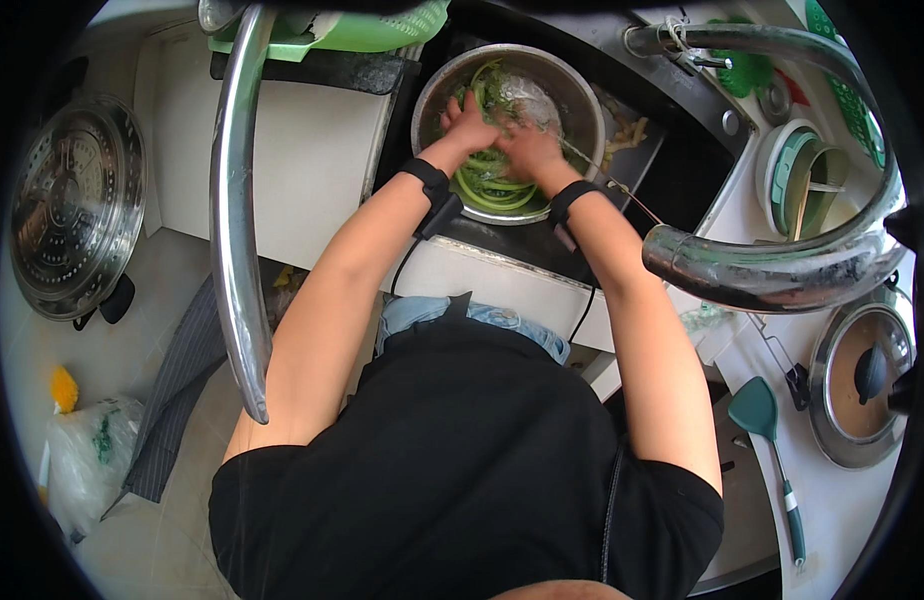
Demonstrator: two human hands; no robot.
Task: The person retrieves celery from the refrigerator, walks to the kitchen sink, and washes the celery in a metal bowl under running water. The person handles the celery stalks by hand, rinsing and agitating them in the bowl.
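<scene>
A round metal basin [426, 176] stands before me with long-stemmed leafy greens [499, 196] and water inside. The stems curl around the near side of the bowl, and frothy water [533, 101] shows on the far side. My left hand [471, 129] is down among the greens, its visible fingers stretched and apart. Beside it, my right hand [533, 152] is blurred and also in the greens; its fingertips are hidden, so its grip cannot be told. A thin stream of water runs from the faucet spout [660, 251] into the basin.
The curved metal faucet [777, 277] arches over my right forearm. Some pale peelings or scraps [625, 136] lie right of the basin. A green plastic basket [387, 30] is at the back left. On the right counter lie a green spatula [754, 405] and a pan lid [856, 390].
</scene>
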